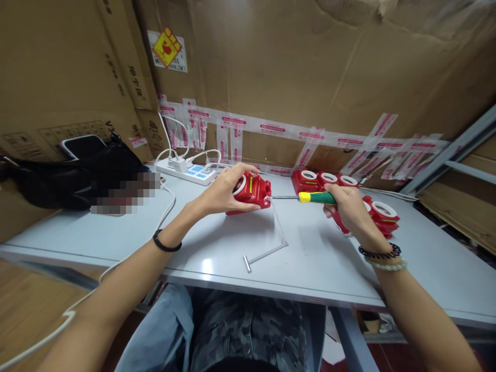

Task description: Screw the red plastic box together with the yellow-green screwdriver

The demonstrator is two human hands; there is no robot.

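Note:
My left hand is closed around a red housing with a white ring and a yellow label, tilted above the table. In my right hand is a screwdriver with a green and yellow handle. Its shaft points left, and the tip meets the right end of the housing near a small screw. From that end a thin cord hangs down to a metal T-shaped bar lying on the table. Behind my right hand stand more red housings with white rings, and another red housing sits to its right.
A white power strip with plugs and cables lies at the back left. Beside it, a black bag rests on the grey table. Taped cardboard walls off the rear, and a metal frame rises at right.

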